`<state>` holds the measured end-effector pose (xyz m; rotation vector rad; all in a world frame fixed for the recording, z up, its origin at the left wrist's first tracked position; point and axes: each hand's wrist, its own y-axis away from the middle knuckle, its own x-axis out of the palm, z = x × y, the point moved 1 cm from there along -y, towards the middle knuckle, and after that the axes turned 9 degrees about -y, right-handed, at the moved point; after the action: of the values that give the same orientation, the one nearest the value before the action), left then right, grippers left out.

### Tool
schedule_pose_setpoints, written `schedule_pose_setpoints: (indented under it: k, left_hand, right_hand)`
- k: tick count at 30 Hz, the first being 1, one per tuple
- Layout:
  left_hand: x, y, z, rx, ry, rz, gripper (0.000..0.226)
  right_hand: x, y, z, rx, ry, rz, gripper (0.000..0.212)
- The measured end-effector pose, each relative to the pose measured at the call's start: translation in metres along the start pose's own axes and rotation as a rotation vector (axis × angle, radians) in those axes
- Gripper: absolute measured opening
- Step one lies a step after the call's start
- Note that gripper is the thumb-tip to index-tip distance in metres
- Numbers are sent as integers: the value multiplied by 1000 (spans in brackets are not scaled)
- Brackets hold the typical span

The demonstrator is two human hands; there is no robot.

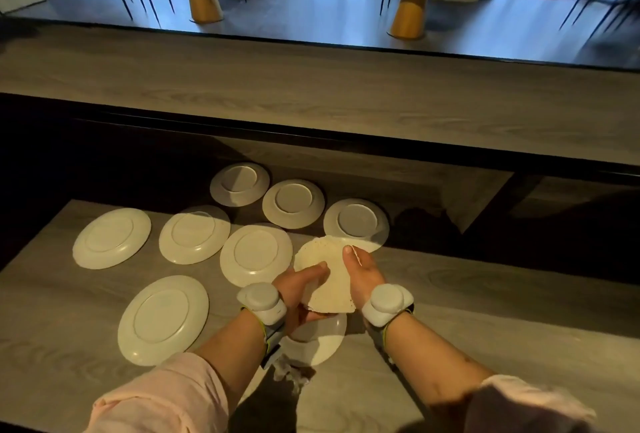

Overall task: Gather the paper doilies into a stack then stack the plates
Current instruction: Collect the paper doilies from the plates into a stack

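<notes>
Head view: plates point(111, 237) lie spread unstacked across the left and centre of the desk point(485, 311). At lower centre the left hand point(296, 290) and right hand point(363, 275) both pinch the doilies point(334, 288) above another plate. If either pinch loosens, the thin sheets could fan apart and scatter.

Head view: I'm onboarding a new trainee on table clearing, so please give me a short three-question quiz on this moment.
1. True or false: the plates are already stacked.
2. The doilies are held by: A) one hand, B) both hands, C) neither hand.
3. How many plates are in view?
Key: 1 false, they are spread out singly. 2 B, the left hand and right hand grip them. 3 eight, one partly under the hands.
</notes>
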<state>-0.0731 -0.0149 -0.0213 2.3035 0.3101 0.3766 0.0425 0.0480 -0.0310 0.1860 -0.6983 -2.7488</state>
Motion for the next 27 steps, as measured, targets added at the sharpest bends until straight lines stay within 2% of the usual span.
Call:
schedule_pose_setpoints:
  k: [4, 6, 10, 14, 15, 18, 20, 27]
  left_hand:
    - [25, -4, 6, -37, -85, 23, 7]
    - [39, -7, 9, -54, -98, 30, 4]
    - [58, -13, 11, -107, -140, -8, 21]
    - [87, -21, 16, -109, -240, -27, 22]
    - [95, -23, 18, -93, -290, -27, 25]
    - [122, -31, 21, -49, -389, -23, 43]
    - [138, -35, 21, -19, -392, -11, 45]
    - [201, -61, 22, -9, -388, 56, 44]
  right_hand:
    - [-24, 1, -7, 19, -3, -121, 49]
    - [-46, 2, -9, 38, -80, -187, 46]
    - [-80, 6, -17, 106, -37, -137, 42]
    - [-114, 12, -27, 108, -21, -147, 14]
    - [-124, 13, -29, 107, -16, -168, 13]
    - [-154, 12, -32, 104, -36, -248, 32]
    - [-170, 12, -34, 118, -82, -279, 40]
    - [-239, 2, -43, 171, -111, -377, 39]
